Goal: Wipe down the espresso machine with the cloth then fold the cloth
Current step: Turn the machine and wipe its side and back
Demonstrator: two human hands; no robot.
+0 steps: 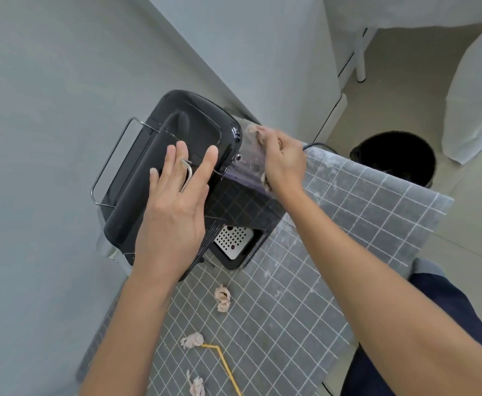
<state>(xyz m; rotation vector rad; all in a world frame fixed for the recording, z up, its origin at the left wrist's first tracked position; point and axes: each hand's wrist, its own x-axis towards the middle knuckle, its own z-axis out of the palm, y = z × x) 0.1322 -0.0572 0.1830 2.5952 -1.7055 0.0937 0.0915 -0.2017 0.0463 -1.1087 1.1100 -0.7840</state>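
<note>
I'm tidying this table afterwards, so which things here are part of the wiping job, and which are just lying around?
In use:
- espresso machine, steadied on top by the left hand
- cloth, bunched in the right hand against the machine's clear side tank

Lying about:
- three crumpled wads on the checked tablecloth
- yellow straw
- black bin on the floor

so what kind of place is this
Likely a makeshift indoor work corner, not a proper kitchen: the espresso machine sits on a small table with a grid cloth, by a plain grey wall, a black bin beside it.
</note>
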